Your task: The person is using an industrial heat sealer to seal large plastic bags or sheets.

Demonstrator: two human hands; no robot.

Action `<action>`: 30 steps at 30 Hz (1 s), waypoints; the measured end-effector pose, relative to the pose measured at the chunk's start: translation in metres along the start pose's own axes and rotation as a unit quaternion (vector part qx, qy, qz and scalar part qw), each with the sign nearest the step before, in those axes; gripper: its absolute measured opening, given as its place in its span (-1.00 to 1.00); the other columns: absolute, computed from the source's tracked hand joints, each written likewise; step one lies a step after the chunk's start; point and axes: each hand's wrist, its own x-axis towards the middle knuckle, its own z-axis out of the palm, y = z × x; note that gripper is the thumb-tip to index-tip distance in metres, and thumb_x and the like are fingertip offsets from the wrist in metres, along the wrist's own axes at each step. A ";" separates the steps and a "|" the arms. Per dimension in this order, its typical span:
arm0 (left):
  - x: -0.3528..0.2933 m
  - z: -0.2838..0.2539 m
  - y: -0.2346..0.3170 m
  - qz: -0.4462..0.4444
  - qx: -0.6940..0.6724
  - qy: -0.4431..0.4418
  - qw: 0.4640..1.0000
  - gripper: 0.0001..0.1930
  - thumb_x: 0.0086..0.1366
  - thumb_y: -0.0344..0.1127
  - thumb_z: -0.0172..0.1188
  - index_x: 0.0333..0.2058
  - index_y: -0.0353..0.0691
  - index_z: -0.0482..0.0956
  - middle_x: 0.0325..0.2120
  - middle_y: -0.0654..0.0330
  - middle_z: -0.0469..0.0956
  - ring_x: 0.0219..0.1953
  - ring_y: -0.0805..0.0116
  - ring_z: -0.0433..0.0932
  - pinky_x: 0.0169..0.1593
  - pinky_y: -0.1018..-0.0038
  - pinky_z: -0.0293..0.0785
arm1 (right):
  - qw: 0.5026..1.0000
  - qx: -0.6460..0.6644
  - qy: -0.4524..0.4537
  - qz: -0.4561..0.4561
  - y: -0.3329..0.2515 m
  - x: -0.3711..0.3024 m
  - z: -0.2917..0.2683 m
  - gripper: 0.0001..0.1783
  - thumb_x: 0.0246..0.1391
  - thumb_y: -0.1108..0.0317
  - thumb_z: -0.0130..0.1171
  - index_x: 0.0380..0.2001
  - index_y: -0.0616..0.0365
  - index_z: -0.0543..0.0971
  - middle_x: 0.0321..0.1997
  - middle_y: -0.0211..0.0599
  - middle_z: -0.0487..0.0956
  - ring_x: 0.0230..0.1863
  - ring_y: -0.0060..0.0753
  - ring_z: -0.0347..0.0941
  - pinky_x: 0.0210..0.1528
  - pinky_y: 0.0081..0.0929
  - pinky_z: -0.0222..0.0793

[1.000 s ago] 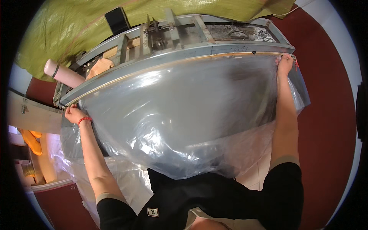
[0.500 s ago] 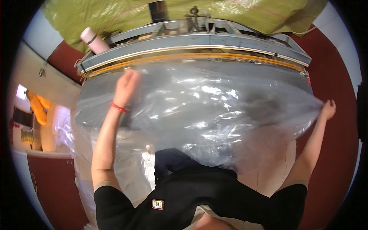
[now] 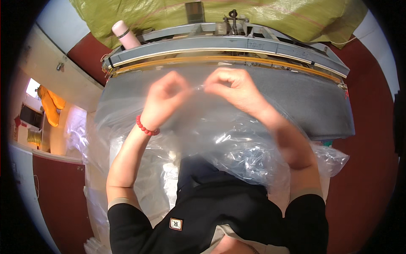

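A clear, crinkled plastic sheet [image 3: 245,148] hangs from my raised hands and drapes over the near edge of a grey padded bench [image 3: 317,101]. My left hand [image 3: 167,95], with a red bead bracelet at its wrist, is closed in a pinch on the film, slightly blurred. Close by on the right, my right hand [image 3: 232,86] pinches the film too, thumb and fingertips together. Only a small gap parts the two hands, both held above the bench. The sheet's lower folds gather in front of my body.
Behind the bench runs a steel frame [image 3: 211,44] with orange strips [image 3: 253,60] along it. A pink flask [image 3: 127,36] stands at its left end. Yellow-green woven sheeting [image 3: 275,19] covers the back. More clear plastic lies at the left, near a cabinet [image 3: 59,190].
My right hand has come in from the far right to beside my left hand. The left hand has shifted right. The sheet, spread wide before, now bunches lower, baring the bench's right side.
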 end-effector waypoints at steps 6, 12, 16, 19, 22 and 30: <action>-0.007 -0.005 -0.002 0.059 0.025 0.059 0.996 -0.87 -0.05 -0.57 0.12 -0.52 -0.26 0.35 -0.59 0.36 0.29 -0.57 0.62 0.24 -0.49 0.70 0.18 | 0.987 0.128 0.032 0.090 -0.003 -0.006 0.036 -0.90 -0.06 0.43 0.09 -0.49 0.26 0.50 -0.58 -0.44 0.46 -0.60 -0.71 0.29 -0.56 -0.72 0.22; -0.009 0.008 -0.009 0.172 0.280 0.166 0.930 -0.82 -0.17 -0.59 0.17 -0.57 -0.28 0.35 -0.70 0.23 0.21 -0.66 0.46 0.23 -0.59 0.59 0.16 | 0.950 0.237 0.009 0.203 -0.004 -0.003 0.051 -0.88 -0.02 0.40 0.06 -0.47 0.24 0.52 -0.59 -0.51 0.44 -0.62 -0.74 0.24 -0.58 -0.75 0.17; -0.004 0.007 -0.013 0.167 0.321 0.137 0.922 -0.85 -0.13 -0.52 0.15 -0.54 -0.28 0.36 -0.67 0.17 0.27 -0.65 0.33 0.29 -0.56 0.52 0.24 | 0.976 0.172 -0.007 0.134 0.031 0.003 0.051 -0.82 0.00 0.37 0.02 -0.32 0.17 0.51 -0.53 -0.57 0.44 -0.53 -0.79 0.26 -0.54 -0.76 0.16; -0.012 -0.027 -0.039 0.100 0.240 0.008 0.966 -0.85 -0.08 -0.50 0.02 -0.43 -0.29 0.43 -0.65 0.17 0.40 -0.61 0.39 0.39 -0.49 0.58 0.30 | 0.953 0.196 0.143 0.181 0.054 -0.002 0.018 -0.87 0.02 0.35 -0.02 -0.35 0.10 0.47 -0.40 -0.51 0.47 -0.47 -0.77 0.28 -0.55 -0.80 0.11; -0.042 -0.096 -0.081 -0.014 0.311 -0.064 0.948 -0.91 -0.07 -0.47 0.02 -0.52 -0.30 0.46 -0.67 0.10 0.42 -0.60 0.33 0.40 -0.48 0.51 0.31 | 0.895 0.268 0.327 0.142 0.096 -0.039 -0.059 -0.79 0.01 0.26 0.01 -0.30 0.11 0.40 -0.46 -0.48 0.41 -0.44 -0.67 0.31 -0.45 -0.65 0.22; -0.130 -0.352 -0.110 -0.292 0.488 0.119 0.814 -0.85 -0.14 -0.42 0.14 -0.51 -0.33 0.53 -0.68 0.12 0.51 -0.57 0.35 0.50 -0.43 0.46 0.40 | 0.773 -0.241 0.537 0.238 0.153 -0.244 -0.334 -0.68 0.11 0.16 -0.11 -0.25 0.16 0.48 -0.41 -0.46 0.44 -0.39 -0.64 0.29 -0.32 -0.66 0.23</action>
